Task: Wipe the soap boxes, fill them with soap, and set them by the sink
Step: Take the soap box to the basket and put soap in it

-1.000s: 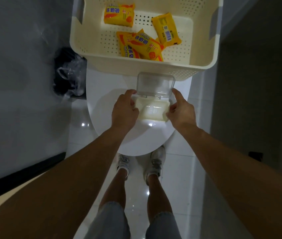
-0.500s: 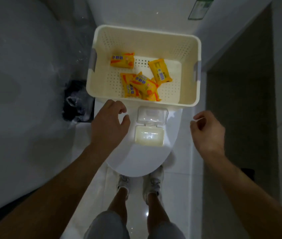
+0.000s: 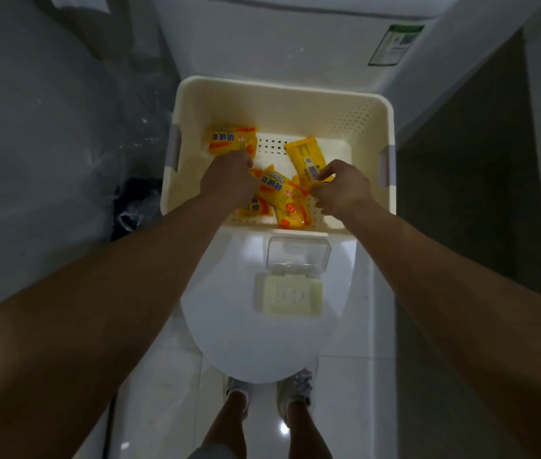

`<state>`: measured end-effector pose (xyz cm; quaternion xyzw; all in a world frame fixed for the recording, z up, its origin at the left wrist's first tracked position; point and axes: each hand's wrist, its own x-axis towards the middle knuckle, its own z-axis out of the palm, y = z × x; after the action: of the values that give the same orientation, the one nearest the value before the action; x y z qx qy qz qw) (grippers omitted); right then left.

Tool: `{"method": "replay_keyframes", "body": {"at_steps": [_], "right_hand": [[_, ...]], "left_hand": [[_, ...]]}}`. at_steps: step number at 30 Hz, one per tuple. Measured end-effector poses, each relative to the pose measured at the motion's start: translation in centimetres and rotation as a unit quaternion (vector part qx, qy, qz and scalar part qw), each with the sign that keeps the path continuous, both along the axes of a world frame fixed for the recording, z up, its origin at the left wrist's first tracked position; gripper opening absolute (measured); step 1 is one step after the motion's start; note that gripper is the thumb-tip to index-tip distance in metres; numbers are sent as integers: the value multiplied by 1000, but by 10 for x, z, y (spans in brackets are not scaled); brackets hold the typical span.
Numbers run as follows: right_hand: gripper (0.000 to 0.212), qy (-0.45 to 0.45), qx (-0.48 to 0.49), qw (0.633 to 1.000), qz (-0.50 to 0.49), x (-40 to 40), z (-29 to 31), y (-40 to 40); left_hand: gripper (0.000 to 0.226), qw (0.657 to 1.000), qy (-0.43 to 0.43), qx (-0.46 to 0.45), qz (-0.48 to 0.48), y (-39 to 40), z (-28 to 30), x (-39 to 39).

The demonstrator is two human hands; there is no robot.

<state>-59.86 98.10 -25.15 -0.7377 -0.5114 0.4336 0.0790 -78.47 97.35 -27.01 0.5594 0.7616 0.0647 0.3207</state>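
An open soap box (image 3: 264, 294) with a pale soap bar (image 3: 290, 294) inside sits on the white toilet lid (image 3: 229, 326), its clear lid (image 3: 298, 256) flipped up. Behind it a cream perforated basket (image 3: 282, 94) holds several yellow wrapped soap packs. My left hand (image 3: 229, 182) reaches in and grips the lower edge of the far-left pack (image 3: 231, 139). My right hand (image 3: 343, 187) pinches the near end of the barcode-side pack (image 3: 303, 155). More packs (image 3: 284, 200) lie between the hands, partly hidden.
The toilet tank (image 3: 295, 44) rises behind the basket, with a green label (image 3: 395, 44) at its right. A black bin with a plastic bag (image 3: 133, 207) stands left of the toilet. A dark wall closes the right side. My shoes (image 3: 295, 389) are on the glossy tiles.
Both hands left the soap box, which stays open on the toilet lid, and moved forward into the basket onto the soap packs. The camera view tilted up.
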Motion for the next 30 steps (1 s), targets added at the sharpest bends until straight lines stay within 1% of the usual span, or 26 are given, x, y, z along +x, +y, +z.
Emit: {"method": "replay_keyframes", "body": {"at_steps": [3, 5, 7, 9, 12, 14, 15, 16, 17, 18, 20, 22, 23, 25, 27, 29, 30], "right_hand": [[23, -2, -42, 999, -4, -6, -23, 9], [30, -7, -57, 998, -12, -11, -36, 11], [33, 2, -77, 997, -24, -16, -44, 11], [31, 18, -88, 995, -41, -19, -48, 11], [21, 27, -81, 994, -65, -20, -51, 10], [20, 40, -83, 993, -80, -19, -48, 11], [20, 55, -86, 991, -89, -19, -45, 12], [21, 78, -89, 988, -103, -18, -40, 13], [25, 111, -90, 983, -119, -18, -34, 15], [28, 147, -88, 976, -133, -17, -26, 16], [34, 203, -88, 966, -136, -17, -7, 18], [35, 233, -91, 961, -117, -17, 14, 16], [34, 241, -95, 960, -105, -18, 23, 13], [30, 255, -103, 958, -83, -17, 38, 6], [24, 274, -112, 952, -76, -15, 51, -2], [19, 283, -124, 948, -80, -11, 61, -9], [22, 282, -125, 948, -83, -8, 64, -12]], "left_hand": [[34, 999, -15, -28, -2, 12, -24, 3], [32, 999, -14, -32, -13, 18, -35, 6], [33, 999, -13, -39, -13, 21, -41, 9], [34, 998, -21, -52, 1, 22, -44, 12], [33, 997, -29, -72, 13, 19, -46, 15], [31, 997, -34, -67, 22, 16, -44, 15], [30, 996, -51, -56, 38, 15, -41, 14], [27, 993, -87, -43, 64, 15, -37, 12], [25, 985, -141, -32, 96, 15, -31, 10], [22, 969, -203, -28, 134, 15, -24, 7], [21, 922, -325, -39, 208, 15, -7, 4], [24, 880, -404, -34, 249, 16, 9, 4], [27, 868, -423, -24, 259, 17, 17, 5], [36, 857, -438, -6, 272, 18, 32, 7], [42, 858, -434, -4, 273, 16, 45, 8], [38, 869, -430, -14, 246, 11, 56, 8], [32, 875, -429, -19, 224, 8, 61, 9]]}}
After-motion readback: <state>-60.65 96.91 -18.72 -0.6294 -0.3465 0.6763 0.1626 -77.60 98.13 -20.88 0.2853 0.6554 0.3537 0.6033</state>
